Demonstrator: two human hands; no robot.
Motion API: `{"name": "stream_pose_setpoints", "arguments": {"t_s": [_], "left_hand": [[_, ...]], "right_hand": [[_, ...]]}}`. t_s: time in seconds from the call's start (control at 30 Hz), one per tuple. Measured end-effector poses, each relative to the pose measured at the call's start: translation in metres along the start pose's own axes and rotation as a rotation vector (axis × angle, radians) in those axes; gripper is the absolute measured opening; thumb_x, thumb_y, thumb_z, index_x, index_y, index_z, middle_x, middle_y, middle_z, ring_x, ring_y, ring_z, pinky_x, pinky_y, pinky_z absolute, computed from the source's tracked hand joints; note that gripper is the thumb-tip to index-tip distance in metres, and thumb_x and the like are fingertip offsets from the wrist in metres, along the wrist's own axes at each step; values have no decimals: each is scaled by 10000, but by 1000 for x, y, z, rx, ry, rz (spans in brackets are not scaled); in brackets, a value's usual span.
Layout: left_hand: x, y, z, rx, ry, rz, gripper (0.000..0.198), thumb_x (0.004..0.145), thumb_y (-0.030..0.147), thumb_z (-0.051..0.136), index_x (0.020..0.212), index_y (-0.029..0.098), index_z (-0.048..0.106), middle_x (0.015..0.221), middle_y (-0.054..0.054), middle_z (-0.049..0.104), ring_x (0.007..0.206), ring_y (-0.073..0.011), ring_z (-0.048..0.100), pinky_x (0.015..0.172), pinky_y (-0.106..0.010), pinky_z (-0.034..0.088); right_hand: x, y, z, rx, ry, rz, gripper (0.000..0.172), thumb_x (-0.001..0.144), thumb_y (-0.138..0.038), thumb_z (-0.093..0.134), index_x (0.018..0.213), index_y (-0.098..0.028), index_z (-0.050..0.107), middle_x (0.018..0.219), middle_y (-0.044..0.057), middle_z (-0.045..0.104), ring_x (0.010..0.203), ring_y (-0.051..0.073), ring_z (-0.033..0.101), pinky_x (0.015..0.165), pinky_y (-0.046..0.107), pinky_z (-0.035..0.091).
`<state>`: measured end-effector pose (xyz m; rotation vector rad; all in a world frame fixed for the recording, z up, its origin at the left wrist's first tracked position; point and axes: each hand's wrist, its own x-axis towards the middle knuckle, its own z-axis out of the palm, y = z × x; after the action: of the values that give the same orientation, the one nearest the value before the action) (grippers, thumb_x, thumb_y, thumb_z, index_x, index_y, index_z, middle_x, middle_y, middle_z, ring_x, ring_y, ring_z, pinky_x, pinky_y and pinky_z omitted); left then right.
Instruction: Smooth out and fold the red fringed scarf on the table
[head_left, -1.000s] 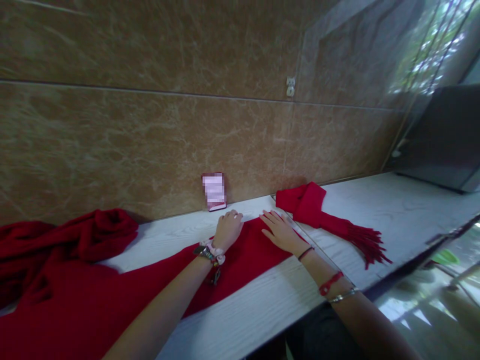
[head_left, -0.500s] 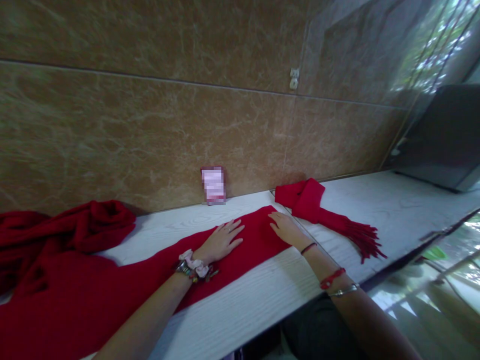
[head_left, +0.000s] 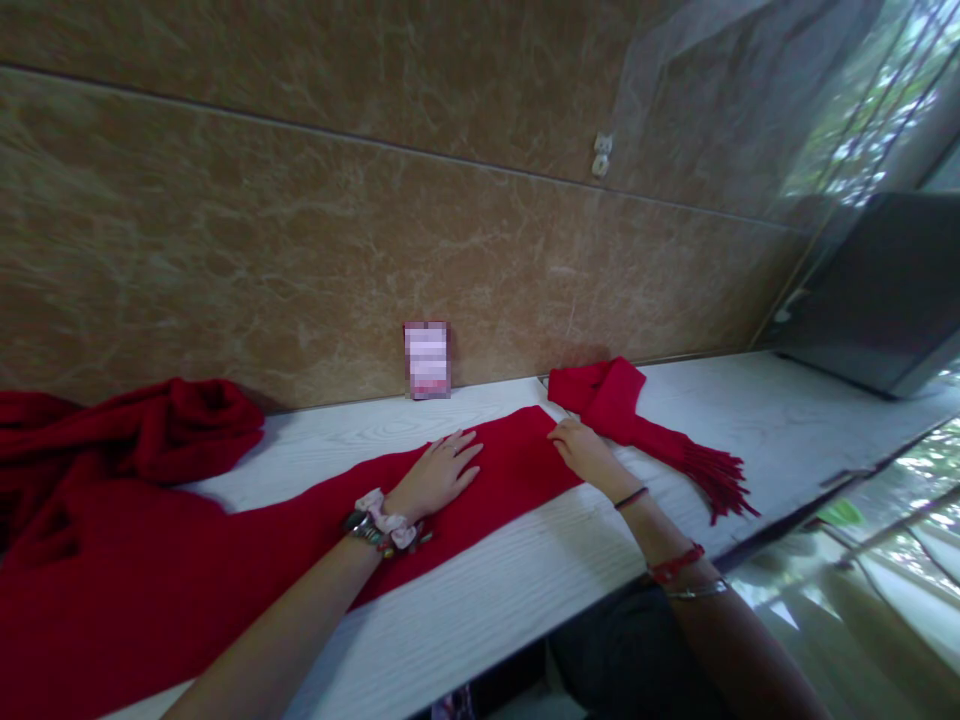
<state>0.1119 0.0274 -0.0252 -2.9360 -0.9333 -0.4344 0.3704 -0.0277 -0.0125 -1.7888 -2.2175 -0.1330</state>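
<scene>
A long red scarf (head_left: 517, 460) lies spread along the white table, flat at its right end and wider toward the lower left. My left hand (head_left: 431, 478) rests palm down on it, fingers stretched out and a little apart. At the scarf's right edge, my right hand (head_left: 585, 452) has its fingers curled together on the cloth. A folded red length with a fringe (head_left: 675, 450) lies just beyond my right hand; whether it joins the flat cloth is unclear. To the far left, more red cloth (head_left: 187, 430) sits bunched up.
The white table (head_left: 487, 610) runs along a brown marbled wall (head_left: 300, 250). A small blurred card (head_left: 427, 360) leans on the wall at the back. A dark grey box-shaped object (head_left: 877, 290) stands at the right end. The table's front edge is near my body.
My right hand has gone from lying flat with fingers extended to curled fingers at the scarf's right edge. My left hand stays flat on the cloth. The view has tilted slightly.
</scene>
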Motion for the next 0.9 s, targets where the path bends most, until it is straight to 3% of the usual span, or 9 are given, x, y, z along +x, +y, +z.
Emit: {"name": "stream_pose_setpoints", "arguments": {"t_s": [0.1,0.23,0.33,0.47,0.6,0.73,0.9], "left_hand": [[-3,16,-12,40,44,65,348,878,291,336,1147,162,515,1199,-115,478,1131,-215,411,950,-372,326],[-10,47,-29,20,-109,212,452,815,473,410,1184,219,472,1132,-93,498,999,-218,488,848,-352,405],[-14,61,-34,59,-204,238,458,813,335,445,1256,240,383,1163,-94,490,1030,-234,475,833,-348,411],[-13,59,-38,83,-221,137,493,806,75,340,1272,233,355,1115,-92,539,958,-193,538,753,-287,437],[-3,49,-53,89,-141,14,479,804,49,313,1258,185,384,1081,-104,570,902,-193,575,747,-292,441],[8,40,-70,100,-7,-85,464,813,46,290,1247,176,390,1056,-92,585,885,-179,583,756,-283,448],[7,35,-67,217,-13,-54,449,808,40,311,1222,185,407,1082,-80,567,899,-176,573,726,-264,461]], "right_hand": [[-5,0,-4,-32,-66,-13,243,776,-90,422,897,-113,632,944,100,625,907,172,550,855,274,403],[-10,0,-8,-46,-95,-74,283,788,-90,399,963,-118,621,983,104,607,933,174,527,865,286,389],[-11,1,-8,-59,-109,-122,340,802,-101,371,1066,-113,585,961,114,600,905,187,521,826,312,411],[-10,0,-5,-56,-112,-135,364,807,-116,378,1122,-123,560,960,131,602,910,224,512,815,380,406],[-16,0,-13,114,-87,-81,353,853,-247,380,1157,-144,527,1072,118,575,995,209,502,870,364,392],[-24,-2,-23,247,-135,-135,523,768,-376,528,1243,-183,426,1242,87,481,1117,212,444,928,358,360],[-20,-3,-17,210,-102,-144,313,801,-150,420,1073,-144,575,1077,82,604,993,171,538,896,315,390]]}}
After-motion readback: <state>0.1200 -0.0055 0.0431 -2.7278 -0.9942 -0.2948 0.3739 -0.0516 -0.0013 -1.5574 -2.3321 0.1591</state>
